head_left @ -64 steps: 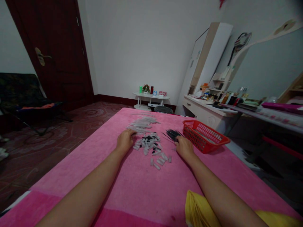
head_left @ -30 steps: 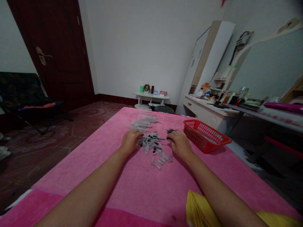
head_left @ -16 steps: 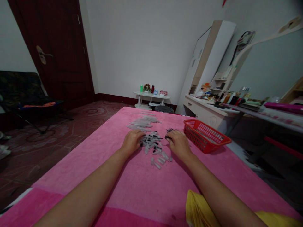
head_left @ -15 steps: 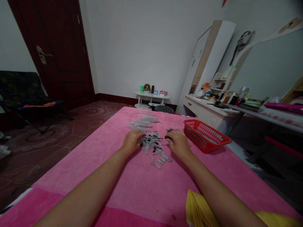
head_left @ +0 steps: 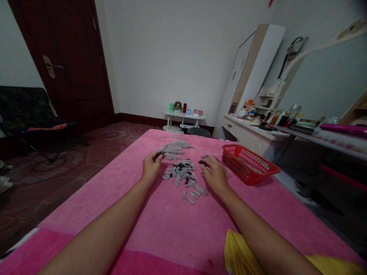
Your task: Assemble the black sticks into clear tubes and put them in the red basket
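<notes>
left hand [head_left: 151, 166] pinches a slim grey plastic tube [head_left: 164, 149] beside far pale rods [head_left: 178, 146]; whether the right hand [head_left: 215, 174] grasps thin black rods [head_left: 204, 156] is unclear. seemingly picking up; steadiness needed next.

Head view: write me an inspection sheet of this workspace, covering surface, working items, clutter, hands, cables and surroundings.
Surface: pink cloth, small dark mark near the front.
Working items: pile of slim pale sticks; nearer, mixed pale and black short pieces; dark thin sticks by the right hand; red basket at the right edge.
Clutter: yellow fabric by the right forearm.
Hands: left pinches a slim greyish piece; right is at the dark sticks, grip unclear.
Cables: dark cord-like strip beside the mirror; nothing seen on the cloth.
Surroundings: door, dark chair, low white table.
</notes>
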`<action>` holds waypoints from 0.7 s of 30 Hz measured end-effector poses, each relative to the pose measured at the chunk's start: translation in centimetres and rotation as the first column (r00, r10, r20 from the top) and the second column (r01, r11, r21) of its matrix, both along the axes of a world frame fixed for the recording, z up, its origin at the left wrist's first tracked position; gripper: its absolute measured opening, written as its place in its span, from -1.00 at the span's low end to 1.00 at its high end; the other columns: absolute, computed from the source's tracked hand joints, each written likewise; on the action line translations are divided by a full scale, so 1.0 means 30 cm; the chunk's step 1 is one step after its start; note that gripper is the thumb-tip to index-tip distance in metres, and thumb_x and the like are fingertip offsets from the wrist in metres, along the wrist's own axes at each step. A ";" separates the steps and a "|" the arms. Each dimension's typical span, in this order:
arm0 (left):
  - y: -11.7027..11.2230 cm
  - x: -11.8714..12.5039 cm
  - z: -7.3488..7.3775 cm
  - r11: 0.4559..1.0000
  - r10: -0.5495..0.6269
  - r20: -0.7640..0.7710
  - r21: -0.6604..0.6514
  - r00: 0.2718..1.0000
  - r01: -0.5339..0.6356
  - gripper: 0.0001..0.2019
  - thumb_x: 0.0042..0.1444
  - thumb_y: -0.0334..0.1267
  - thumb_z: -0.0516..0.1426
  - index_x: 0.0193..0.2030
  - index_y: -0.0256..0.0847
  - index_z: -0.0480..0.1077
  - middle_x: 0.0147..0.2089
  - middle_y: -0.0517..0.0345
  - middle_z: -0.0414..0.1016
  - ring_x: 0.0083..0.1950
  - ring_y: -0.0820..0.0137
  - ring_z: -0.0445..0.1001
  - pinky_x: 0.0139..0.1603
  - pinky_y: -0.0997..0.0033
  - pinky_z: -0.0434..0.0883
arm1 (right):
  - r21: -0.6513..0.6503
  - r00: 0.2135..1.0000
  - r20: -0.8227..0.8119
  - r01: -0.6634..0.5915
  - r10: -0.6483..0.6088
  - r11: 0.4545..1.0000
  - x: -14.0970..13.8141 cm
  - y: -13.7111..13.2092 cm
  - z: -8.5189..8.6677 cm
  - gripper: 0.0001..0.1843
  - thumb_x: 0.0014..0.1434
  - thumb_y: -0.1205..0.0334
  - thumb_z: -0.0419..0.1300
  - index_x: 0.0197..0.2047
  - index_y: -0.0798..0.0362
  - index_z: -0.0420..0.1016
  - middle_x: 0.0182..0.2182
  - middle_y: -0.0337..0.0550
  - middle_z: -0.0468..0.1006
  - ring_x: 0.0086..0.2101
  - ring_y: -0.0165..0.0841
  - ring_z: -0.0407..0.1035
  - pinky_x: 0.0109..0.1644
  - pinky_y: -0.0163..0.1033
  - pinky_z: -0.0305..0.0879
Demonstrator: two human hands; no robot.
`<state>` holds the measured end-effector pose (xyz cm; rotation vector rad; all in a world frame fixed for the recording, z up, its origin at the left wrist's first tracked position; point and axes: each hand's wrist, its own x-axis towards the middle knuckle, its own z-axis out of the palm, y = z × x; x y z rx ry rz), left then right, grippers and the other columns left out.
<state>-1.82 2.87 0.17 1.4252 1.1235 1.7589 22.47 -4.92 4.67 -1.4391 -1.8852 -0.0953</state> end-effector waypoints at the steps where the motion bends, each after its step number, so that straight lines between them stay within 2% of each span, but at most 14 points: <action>1: 0.000 -0.003 0.001 1.000 -0.001 0.048 -0.014 0.999 0.002 -0.70 -0.02 -0.23 0.12 -0.17 -0.35 0.48 -0.22 -0.04 0.57 -0.19 0.30 0.52 -0.09 0.28 0.43 | -0.048 0.999 0.030 -0.017 0.018 0.999 -0.002 0.003 -0.013 -0.82 0.16 0.34 0.10 -0.23 0.06 0.52 -0.26 -0.10 0.50 -0.21 -0.29 0.36 -0.09 -0.24 0.20; 3: -0.003 -0.007 0.002 0.999 -0.004 0.108 -0.039 0.994 0.008 -0.66 -0.04 -0.19 0.15 -0.15 -0.36 0.47 -0.21 -0.05 0.56 -0.19 0.30 0.52 -0.13 0.30 0.44 | -0.119 0.996 0.082 -0.036 0.046 0.992 -0.009 0.005 -0.035 -0.81 0.14 0.36 0.12 -0.24 0.04 0.55 -0.28 -0.13 0.50 -0.22 -0.32 0.37 -0.12 -0.27 0.21; 6: -0.009 -0.006 0.003 0.998 -0.005 0.141 -0.060 0.990 0.014 -0.62 -0.06 -0.14 0.17 -0.14 -0.36 0.47 -0.22 -0.05 0.56 -0.19 0.30 0.52 -0.17 0.33 0.45 | -0.160 0.988 0.132 -0.054 0.075 0.986 -0.025 0.004 -0.052 -0.78 0.14 0.37 0.13 -0.19 0.02 0.57 -0.25 -0.14 0.50 -0.21 -0.34 0.37 -0.12 -0.30 0.20; 13: -0.014 0.011 0.013 0.999 -0.020 0.112 -0.037 0.993 0.024 -0.70 -0.07 -0.18 0.17 -0.22 -0.35 0.48 -0.28 0.00 0.57 -0.23 0.32 0.53 -0.14 0.32 0.44 | -0.192 0.942 0.328 -0.012 0.076 0.981 -0.052 0.039 -0.066 -0.75 0.15 0.33 0.16 -0.14 -0.07 0.60 -0.22 -0.10 0.49 -0.16 -0.31 0.34 -0.08 -0.28 0.16; 21: -0.010 0.026 0.011 0.999 -0.026 0.034 -0.034 0.999 0.028 -0.75 -0.07 -0.31 0.12 -0.23 -0.34 0.49 -0.28 0.01 0.57 -0.23 0.30 0.54 -0.10 0.26 0.46 | -0.240 0.918 0.392 0.039 0.060 0.970 -0.076 0.066 -0.078 -0.76 0.11 0.29 0.22 -0.13 -0.06 0.57 -0.21 -0.10 0.48 -0.11 -0.28 0.33 -0.06 -0.27 0.15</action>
